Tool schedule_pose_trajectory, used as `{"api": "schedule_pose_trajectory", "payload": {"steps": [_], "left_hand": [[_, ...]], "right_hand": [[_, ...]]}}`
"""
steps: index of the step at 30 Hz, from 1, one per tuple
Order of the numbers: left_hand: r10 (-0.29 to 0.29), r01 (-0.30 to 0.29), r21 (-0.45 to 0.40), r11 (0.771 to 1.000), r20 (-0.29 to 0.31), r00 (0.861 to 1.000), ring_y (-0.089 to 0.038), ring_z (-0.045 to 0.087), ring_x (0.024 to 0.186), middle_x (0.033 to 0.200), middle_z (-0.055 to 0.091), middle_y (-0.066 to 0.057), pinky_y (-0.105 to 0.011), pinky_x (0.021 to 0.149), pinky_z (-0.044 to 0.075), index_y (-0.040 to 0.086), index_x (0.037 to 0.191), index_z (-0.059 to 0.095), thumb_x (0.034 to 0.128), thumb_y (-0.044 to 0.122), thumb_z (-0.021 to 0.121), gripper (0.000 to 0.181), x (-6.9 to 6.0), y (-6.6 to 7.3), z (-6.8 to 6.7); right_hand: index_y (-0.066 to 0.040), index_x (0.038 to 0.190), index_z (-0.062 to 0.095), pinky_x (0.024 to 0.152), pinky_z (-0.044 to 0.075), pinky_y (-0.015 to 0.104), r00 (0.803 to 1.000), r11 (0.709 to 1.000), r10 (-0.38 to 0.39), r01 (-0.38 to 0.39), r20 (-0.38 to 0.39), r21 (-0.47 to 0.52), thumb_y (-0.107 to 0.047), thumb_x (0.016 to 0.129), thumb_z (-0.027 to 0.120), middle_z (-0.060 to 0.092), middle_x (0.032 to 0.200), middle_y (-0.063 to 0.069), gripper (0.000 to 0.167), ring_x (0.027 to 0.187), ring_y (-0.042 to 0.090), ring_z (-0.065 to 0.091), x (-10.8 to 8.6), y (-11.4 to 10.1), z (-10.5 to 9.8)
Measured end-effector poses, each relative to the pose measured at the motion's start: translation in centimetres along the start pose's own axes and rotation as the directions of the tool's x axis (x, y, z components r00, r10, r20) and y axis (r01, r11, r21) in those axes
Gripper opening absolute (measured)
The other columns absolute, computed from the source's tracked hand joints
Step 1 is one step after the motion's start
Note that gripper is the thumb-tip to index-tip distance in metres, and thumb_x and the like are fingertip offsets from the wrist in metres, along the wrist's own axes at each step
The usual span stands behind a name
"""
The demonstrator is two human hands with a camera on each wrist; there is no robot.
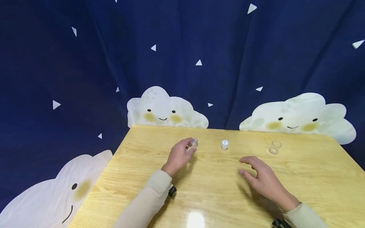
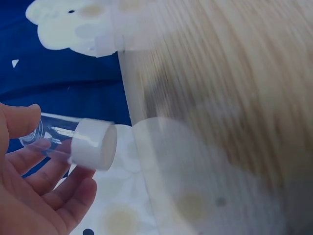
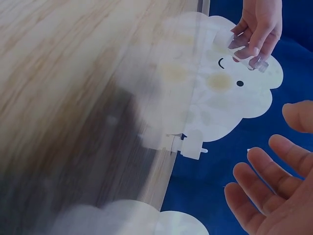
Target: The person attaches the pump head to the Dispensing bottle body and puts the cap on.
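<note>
My left hand (image 1: 177,157) holds a small clear bottle (image 1: 195,142) by its neck end, thumb on one side and fingers on the other. In the left wrist view, the bottle's wide white end (image 2: 93,144) points at the tabletop. A small white piece with a narrow tip, like a pump head (image 1: 224,145), stands on the table to the right of the bottle. My right hand (image 1: 265,181) hovers over the table holding nothing, fingers loosely bent and apart. Beyond it stands a clear open cylinder (image 1: 275,148), like a cap.
The light wood table (image 1: 216,183) ends at a dark blue curtain (image 1: 182,41) with white triangles and smiling clouds. Light glares on the table's near side. Black straps (image 1: 172,191) sit at the wrists.
</note>
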State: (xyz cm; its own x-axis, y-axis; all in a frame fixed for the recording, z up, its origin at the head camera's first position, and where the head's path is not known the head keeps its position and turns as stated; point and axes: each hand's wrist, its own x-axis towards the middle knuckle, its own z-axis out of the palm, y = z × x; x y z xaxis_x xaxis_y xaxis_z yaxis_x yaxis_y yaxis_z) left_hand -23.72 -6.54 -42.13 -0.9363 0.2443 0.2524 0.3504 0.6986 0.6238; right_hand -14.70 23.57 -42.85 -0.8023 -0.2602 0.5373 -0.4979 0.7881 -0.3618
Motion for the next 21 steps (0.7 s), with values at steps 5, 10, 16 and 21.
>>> {"api": "schedule_pose_trajectory", "payload": {"steps": [5, 10, 16, 21], "left_hand": [[0.020, -0.020, 0.004, 1.000, -0.008, 1.000, -0.022, 0.064, 0.091, 0.108, 0.067, -0.010, -0.036, 0.077, 0.053, 0.012, 0.131, 0.062, 0.0951, 0.022, 0.066, 0.038, -0.57, 0.09, 0.61], [0.043, -0.042, 0.019, 0.999, -0.026, 0.999, -0.022, 0.064, 0.090, 0.108, 0.067, -0.011, -0.036, 0.079, 0.053, 0.013, 0.133, 0.061, 0.0949, 0.023, 0.066, 0.040, -0.66, -0.10, 0.90], [0.058, -0.057, 0.027, 0.998, -0.024, 0.998, -0.021, 0.065, 0.093, 0.114, 0.066, -0.010, -0.036, 0.080, 0.054, 0.011, 0.137, 0.058, 0.0967, 0.023, 0.064, 0.042, -0.59, -0.29, 0.80], [0.066, -0.066, -0.001, 0.998, -0.014, 0.998, -0.030, 0.066, 0.102, 0.119, 0.065, -0.013, -0.042, 0.087, 0.055, 0.008, 0.141, 0.055, 0.0976, 0.021, 0.063, 0.045, -0.44, -0.48, 0.72]], "right_hand": [[-0.011, 0.114, 0.067, 0.077, 0.053, 0.036, 1.000, 1.000, 0.006, -0.006, 0.011, -0.005, -0.012, 0.083, 0.078, 0.070, 0.110, 0.000, 0.033, 0.098, 0.019, 0.066, -0.42, -0.06, -0.02], [-0.011, 0.115, 0.067, 0.076, 0.054, 0.039, 1.000, 1.000, 0.008, -0.008, 0.021, -0.003, -0.012, 0.084, 0.077, 0.070, 0.111, 0.001, 0.032, 0.098, 0.021, 0.067, -0.42, -0.01, -0.04], [-0.011, 0.114, 0.067, 0.076, 0.055, 0.038, 1.000, 1.000, 0.001, -0.001, 0.013, -0.005, -0.011, 0.084, 0.078, 0.071, 0.111, 0.002, 0.032, 0.097, 0.020, 0.066, -0.33, 0.12, -0.05], [-0.010, 0.114, 0.067, 0.073, 0.054, 0.035, 1.000, 1.000, -0.006, 0.006, 0.006, -0.006, -0.010, 0.084, 0.078, 0.071, 0.111, 0.002, 0.032, 0.095, 0.017, 0.065, -0.16, 0.23, 0.02]]}}
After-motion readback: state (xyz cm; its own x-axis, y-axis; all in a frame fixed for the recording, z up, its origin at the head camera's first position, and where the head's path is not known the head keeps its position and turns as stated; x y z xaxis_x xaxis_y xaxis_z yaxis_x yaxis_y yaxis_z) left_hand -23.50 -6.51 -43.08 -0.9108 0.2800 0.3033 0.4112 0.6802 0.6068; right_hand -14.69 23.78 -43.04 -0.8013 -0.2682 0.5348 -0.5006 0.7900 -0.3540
